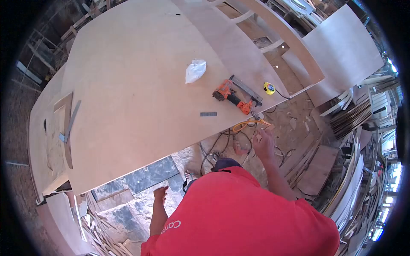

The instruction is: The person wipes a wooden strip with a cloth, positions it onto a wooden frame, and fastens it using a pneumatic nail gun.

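My right hand (264,144) is raised just off the table's near right edge, fingers bent together, with a small pale bit at the fingertips too small to name. Just beyond it are a yellow air hose (245,124) and an orange and black nail gun (234,96) lying on the plywood sheet (141,94). Down at my side hangs my left hand (160,194), fingers loosely apart and holding nothing, above the dusty floor. On the sheet also lie a strip of staples or nails (208,114), a white plastic bag (195,71) and a yellow tape measure (269,88).
A try square (71,121) and a curved wood piece (64,128) lie at the sheet's left. At the far right a curved wooden frame (294,40) adjoins the sheet. Dark hoses (222,143) coil on the floor, and stacked wood strips (352,113) stand to the right.
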`<action>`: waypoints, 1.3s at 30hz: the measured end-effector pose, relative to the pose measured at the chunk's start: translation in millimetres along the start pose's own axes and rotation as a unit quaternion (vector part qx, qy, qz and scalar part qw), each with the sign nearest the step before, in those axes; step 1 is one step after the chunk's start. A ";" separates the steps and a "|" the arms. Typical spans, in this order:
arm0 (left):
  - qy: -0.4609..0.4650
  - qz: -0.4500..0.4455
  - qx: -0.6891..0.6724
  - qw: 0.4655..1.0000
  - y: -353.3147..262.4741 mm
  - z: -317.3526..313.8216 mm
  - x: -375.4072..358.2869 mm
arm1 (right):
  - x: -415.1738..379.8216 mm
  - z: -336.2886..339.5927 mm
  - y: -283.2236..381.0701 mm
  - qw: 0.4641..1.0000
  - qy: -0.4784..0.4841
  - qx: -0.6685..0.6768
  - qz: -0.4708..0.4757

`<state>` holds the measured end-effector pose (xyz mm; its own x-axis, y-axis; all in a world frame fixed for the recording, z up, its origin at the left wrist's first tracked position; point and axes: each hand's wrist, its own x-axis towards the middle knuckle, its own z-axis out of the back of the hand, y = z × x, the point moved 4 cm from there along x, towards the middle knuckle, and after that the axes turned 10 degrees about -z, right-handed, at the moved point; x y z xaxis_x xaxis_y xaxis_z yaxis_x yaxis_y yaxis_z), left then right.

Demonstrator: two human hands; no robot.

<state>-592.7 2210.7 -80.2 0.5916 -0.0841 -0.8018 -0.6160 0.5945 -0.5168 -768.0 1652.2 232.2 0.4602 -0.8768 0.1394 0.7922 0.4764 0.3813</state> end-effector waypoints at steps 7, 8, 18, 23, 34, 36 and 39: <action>0.079 -0.031 0.115 0.990 85.1 -16.6 -33.5 | 44.1 -17.9 -15.5 0.997 -0.019 0.062 0.048; 0.078 -0.041 0.119 0.989 89.0 -24.5 -34.7 | 50.0 -20.5 -18.2 0.997 -0.016 0.064 0.050; -0.090 -0.014 -0.083 0.992 -37.2 -115.7 -94.6 | 132.7 -27.7 10.1 0.974 0.056 0.155 0.155; -0.092 -0.036 -0.101 0.990 -20.0 -150.4 -85.8 | 167.4 -39.9 13.1 0.961 0.078 0.177 0.195; -0.061 -0.190 0.349 0.915 48.3 -183.4 -109.8 | 194.5 -51.7 23.9 0.926 0.152 0.261 0.226; -0.165 -0.045 0.029 0.985 29.4 -174.9 -139.5 | 195.8 -71.8 32.6 0.906 0.159 0.264 0.289; -0.177 -0.050 0.020 0.983 35.8 -171.6 -156.6 | 186.5 -79.7 66.3 0.896 0.164 0.254 0.324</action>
<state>-796.6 2108.0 -24.6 0.7965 0.1355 -0.5893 -0.5285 0.6294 -0.5697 -597.8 1525.5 210.7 0.9168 -0.3209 0.2378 0.0693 0.7141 0.6966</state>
